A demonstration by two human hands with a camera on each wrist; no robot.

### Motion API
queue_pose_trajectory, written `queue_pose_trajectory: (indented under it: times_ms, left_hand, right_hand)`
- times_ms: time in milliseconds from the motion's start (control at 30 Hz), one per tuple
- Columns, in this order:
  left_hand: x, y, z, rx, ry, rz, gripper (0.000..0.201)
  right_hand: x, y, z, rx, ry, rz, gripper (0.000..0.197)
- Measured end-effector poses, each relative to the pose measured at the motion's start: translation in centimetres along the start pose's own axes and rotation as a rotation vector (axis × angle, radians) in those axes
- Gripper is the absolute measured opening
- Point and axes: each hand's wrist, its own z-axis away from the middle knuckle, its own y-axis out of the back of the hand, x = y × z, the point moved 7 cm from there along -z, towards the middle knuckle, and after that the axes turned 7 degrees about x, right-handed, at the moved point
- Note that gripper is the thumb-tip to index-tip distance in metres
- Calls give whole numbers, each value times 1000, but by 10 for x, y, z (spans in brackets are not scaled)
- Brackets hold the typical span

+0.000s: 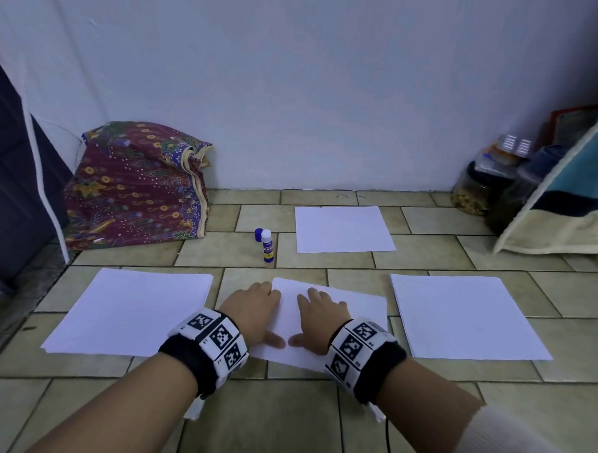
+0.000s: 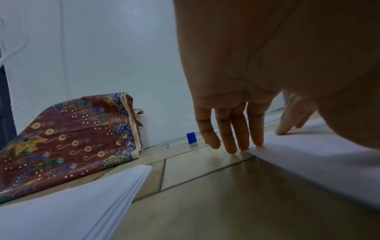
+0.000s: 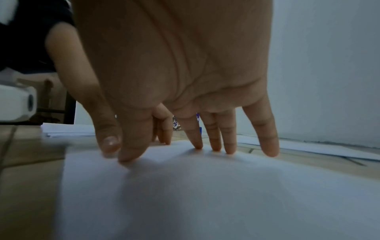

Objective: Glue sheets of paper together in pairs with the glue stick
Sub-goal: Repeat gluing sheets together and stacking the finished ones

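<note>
A white sheet of paper lies on the tiled floor in front of me, turned a little askew. My left hand rests flat at its left edge, fingertips straight and touching the sheet's far corner. On the sheet's middle, my right hand presses with spread straight fingers. The glue stick stands upright beyond the sheet, its blue cap off beside it. The cap also shows in the left wrist view.
A paper stack lies at the left, another stack at the right, and a single sheet further back. A patterned cloth bundle leans on the wall at the back left. Jars and a cushion fill the right corner.
</note>
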Motion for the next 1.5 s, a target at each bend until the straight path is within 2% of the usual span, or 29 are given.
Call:
queue_pose_trajectory:
  times_ms: [100, 167, 267, 367, 467, 967, 1167, 1500]
  left_hand:
    - [-8, -3, 4, 42, 24, 11, 82]
    - [-16, -11, 4, 34, 41, 62, 96]
    - [-23, -24, 1, -65, 30, 72, 113]
    - [-29, -37, -3, -151, 56, 71, 117]
    - [-29, -39, -5, -185, 48, 20, 120]
    - [-38, -43, -5, -237, 50, 21, 126]
    - [-44, -43, -3, -238, 40, 6, 135]
    - [-44, -45, -9, -285, 64, -62, 144]
  right_hand:
    - [-4, -2, -5, -4, 6, -50, 77]
    - [-6, -4, -8, -22, 16, -74, 80]
    - [-13, -4, -14, -81, 78, -46, 88]
    - [-27, 0, -22, -131, 227, 35, 96]
    - [-22, 1, -25, -153, 287, 42, 103]
    - [106, 2, -2, -148, 99, -35, 121]
    - [123, 2, -2, -155, 50, 11, 125]
    - [113, 7, 4, -185, 60, 66, 125]
